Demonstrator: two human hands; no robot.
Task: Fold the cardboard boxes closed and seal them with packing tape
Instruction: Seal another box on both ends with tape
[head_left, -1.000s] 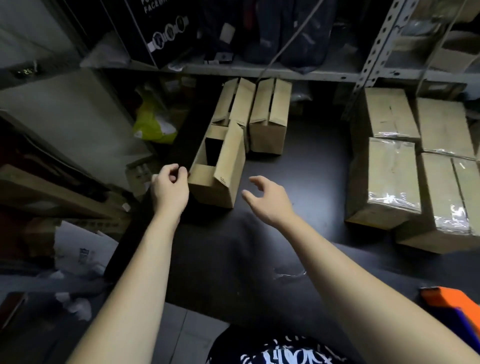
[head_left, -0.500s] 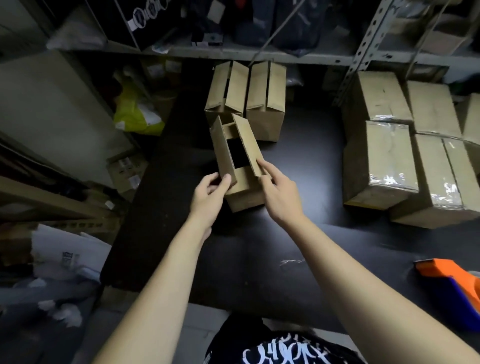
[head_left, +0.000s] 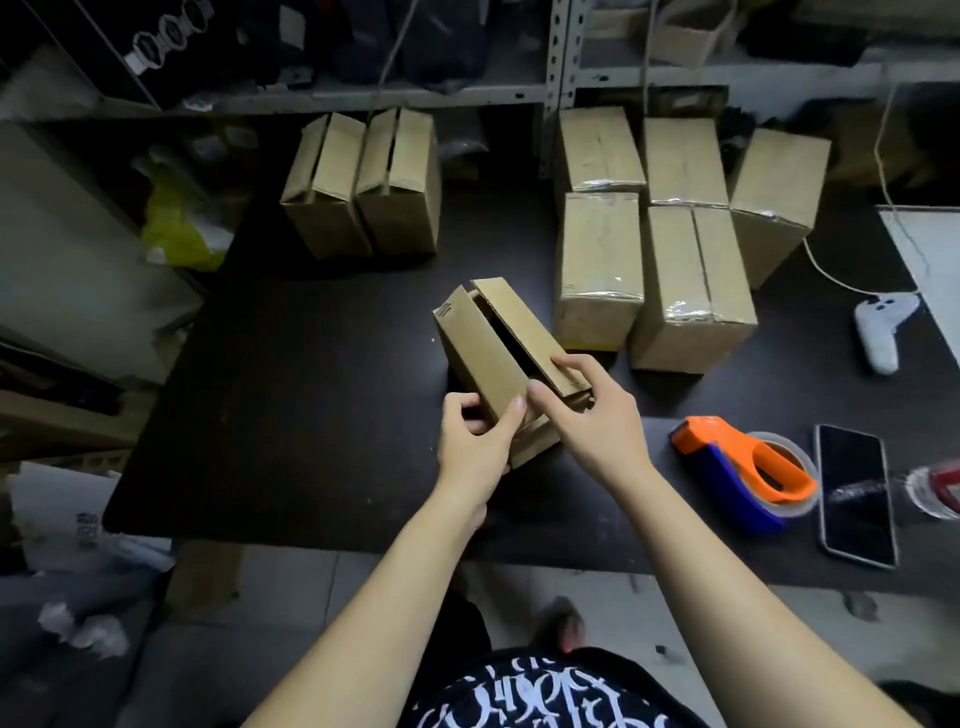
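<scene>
Beyond and to the left of both hands, a pair of untaped boxes (head_left: 363, 182) stands side by side at the back of the dark bench (head_left: 285, 389), their top flaps showing a slit. The left grip (head_left: 475, 447) is curled round the near left corner of the small cardboard box (head_left: 488, 348), thumb laid up along the left flap and fingers tucked against the side. The box sits tilted between the two hands at the near middle of the bench, its two long flaps folded almost together with a dark gap between them. The right grip (head_left: 592, 421) pinches the near end of the right flap, thumb beneath the edge and fingers on top. Beyond the right grip stands a cluster of taped boxes (head_left: 597, 260). Just to its right lies an orange and blue tape dispenser (head_left: 748, 473), then a phone (head_left: 854, 493) lying flat.
</scene>
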